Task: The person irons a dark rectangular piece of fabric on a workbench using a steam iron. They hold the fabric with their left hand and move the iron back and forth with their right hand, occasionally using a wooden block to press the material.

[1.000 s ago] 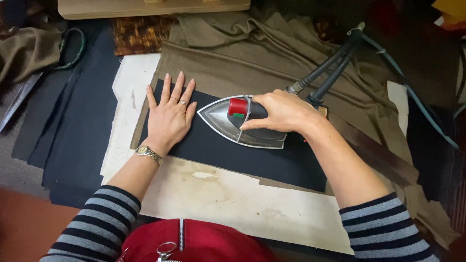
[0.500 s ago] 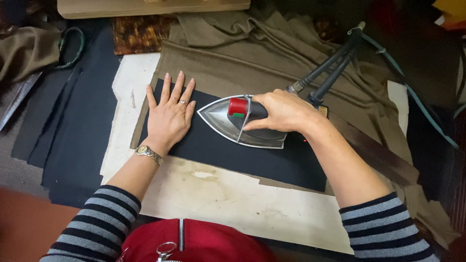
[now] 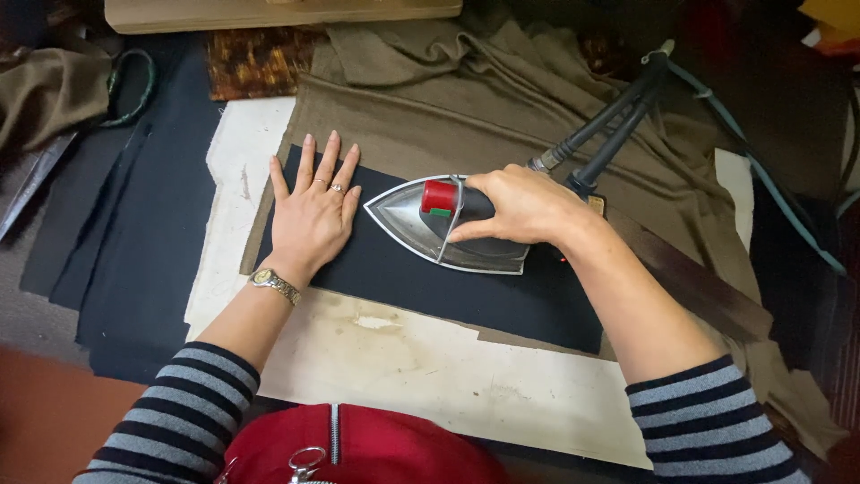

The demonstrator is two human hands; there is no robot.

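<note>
Iron (image 3: 448,224): a teardrop-shaped metal unit with a polished silver soleplate rim, a dark handle and a red cap with a small green insert at the front. It rests flat on a strip of black fabric (image 3: 430,278), nose pointing toward the left hand. The right hand (image 3: 524,208) is wrapped over the handle, fingers curled around it in a closed grasp, thumb along the near side. Two dark hoses (image 3: 609,125) leave the rear of the iron and run up and away to the right.

The left hand (image 3: 312,213) lies flat and spread on the left end of the black fabric, palm down, fingers extended, just beside the iron's nose but not touching it. It holds nothing; it presses the fabric. A ring shows on one finger and a metal wristwatch (image 3: 274,285) circles the wrist. Both forearms end in grey-and-black striped sleeves.

The black fabric is a smooth, matte, elongated rectangle. It lies on a coarse olive-brown cloth (image 3: 466,99), which is creased and bunched at the far side. Beneath it is a stained off-white pad (image 3: 430,376) with ragged edges. Further black fabric pieces (image 3: 116,233) lie to the left.

Compared with the frames up to one second earlier, iron and both hands occupy the same positions; no displacement is visible.
</note>
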